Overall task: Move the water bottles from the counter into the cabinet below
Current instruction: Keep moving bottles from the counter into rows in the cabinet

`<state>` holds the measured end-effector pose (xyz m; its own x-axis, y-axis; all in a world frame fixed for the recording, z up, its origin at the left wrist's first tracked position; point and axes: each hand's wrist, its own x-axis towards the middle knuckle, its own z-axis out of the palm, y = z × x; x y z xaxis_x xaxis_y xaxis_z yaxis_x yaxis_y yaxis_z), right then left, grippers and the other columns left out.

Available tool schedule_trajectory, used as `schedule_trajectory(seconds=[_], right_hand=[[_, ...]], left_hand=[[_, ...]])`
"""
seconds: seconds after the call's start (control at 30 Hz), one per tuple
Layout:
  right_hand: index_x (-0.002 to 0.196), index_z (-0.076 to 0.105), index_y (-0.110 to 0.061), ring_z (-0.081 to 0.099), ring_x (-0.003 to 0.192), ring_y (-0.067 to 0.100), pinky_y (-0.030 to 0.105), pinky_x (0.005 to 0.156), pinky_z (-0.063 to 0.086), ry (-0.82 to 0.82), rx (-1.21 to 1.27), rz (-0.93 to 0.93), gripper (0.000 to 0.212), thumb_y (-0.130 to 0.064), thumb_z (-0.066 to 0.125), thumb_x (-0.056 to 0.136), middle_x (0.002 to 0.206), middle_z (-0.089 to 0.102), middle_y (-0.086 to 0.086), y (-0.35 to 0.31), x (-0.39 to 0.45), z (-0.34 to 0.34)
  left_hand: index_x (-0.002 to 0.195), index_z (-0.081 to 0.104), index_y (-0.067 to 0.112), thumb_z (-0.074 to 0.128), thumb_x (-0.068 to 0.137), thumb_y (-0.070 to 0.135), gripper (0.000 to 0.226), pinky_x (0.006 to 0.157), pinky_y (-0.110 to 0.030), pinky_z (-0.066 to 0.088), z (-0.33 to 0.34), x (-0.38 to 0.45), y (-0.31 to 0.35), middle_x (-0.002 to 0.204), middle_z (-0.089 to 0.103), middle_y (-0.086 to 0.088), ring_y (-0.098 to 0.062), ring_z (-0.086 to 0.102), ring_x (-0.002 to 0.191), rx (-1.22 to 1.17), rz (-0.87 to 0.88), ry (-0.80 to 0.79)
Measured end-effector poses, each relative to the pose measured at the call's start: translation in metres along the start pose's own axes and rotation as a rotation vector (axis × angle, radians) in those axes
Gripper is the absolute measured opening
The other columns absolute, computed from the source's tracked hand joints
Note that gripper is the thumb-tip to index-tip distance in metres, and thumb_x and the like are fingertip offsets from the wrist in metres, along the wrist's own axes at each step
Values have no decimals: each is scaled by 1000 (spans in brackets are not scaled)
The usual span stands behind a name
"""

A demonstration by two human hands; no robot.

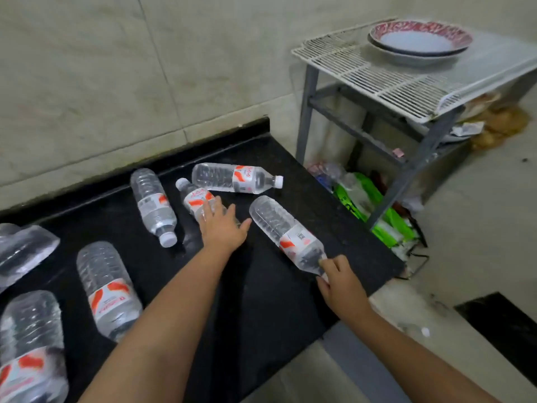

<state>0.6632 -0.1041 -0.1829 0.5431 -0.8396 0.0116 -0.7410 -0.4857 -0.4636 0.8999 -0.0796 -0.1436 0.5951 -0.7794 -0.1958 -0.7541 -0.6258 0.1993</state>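
Evidently, in the head view, the pick-up step is beginning: the right hand (338, 282) is pinching the neck of a lying bottle (286, 232) at five o'clock, while the left hand (222, 225) is resting, fingers spread, on another bottle (197, 200) on the counter (261, 301) (cabinet unseen); next, both need firm grips and lifting

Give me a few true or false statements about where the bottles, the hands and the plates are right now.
1. Every water bottle on the black counter lies on its side. True.
2. The right hand grips the neck end of a bottle. True.
3. The left hand hangs away from the bottles. False: it rests on a bottle.
4. The red-rimmed plates sit on the counter. False: they sit on the wire rack.
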Motion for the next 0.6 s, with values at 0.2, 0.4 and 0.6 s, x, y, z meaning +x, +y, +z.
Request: schedule_trajectory(seconds=[0.2, 0.4, 0.6], right_hand=[[95, 48, -10, 42, 76, 18, 23, 77, 39, 281, 59, -165, 39, -2, 63, 60, 87, 35, 1, 14, -2, 22], [117, 49, -4, 57, 96, 28, 17, 77, 38, 61, 83, -106, 26, -7, 50, 92, 88, 37, -12, 9, -5, 13], [100, 60, 6, 66, 68, 37, 23, 52, 48, -27, 16, -202, 28, 6, 68, 73, 93, 60, 21, 3, -23, -3]], left_hand=[[132, 47, 9, 46, 93, 31, 44, 121, -49, -2, 15, -1, -5, 159, 10, -14, -33, -4, 148, -91, 23, 36], [134, 46, 14, 35, 83, 43, 60, 121, -46, 0, 19, -67, -10, 159, 16, -9, -30, 0, 148, -58, 158, -5], [124, 58, 8, 18, 65, 53, 85, 117, -54, 13, 43, -164, -1, 151, 33, -19, -42, 18, 144, -112, 152, -2]])
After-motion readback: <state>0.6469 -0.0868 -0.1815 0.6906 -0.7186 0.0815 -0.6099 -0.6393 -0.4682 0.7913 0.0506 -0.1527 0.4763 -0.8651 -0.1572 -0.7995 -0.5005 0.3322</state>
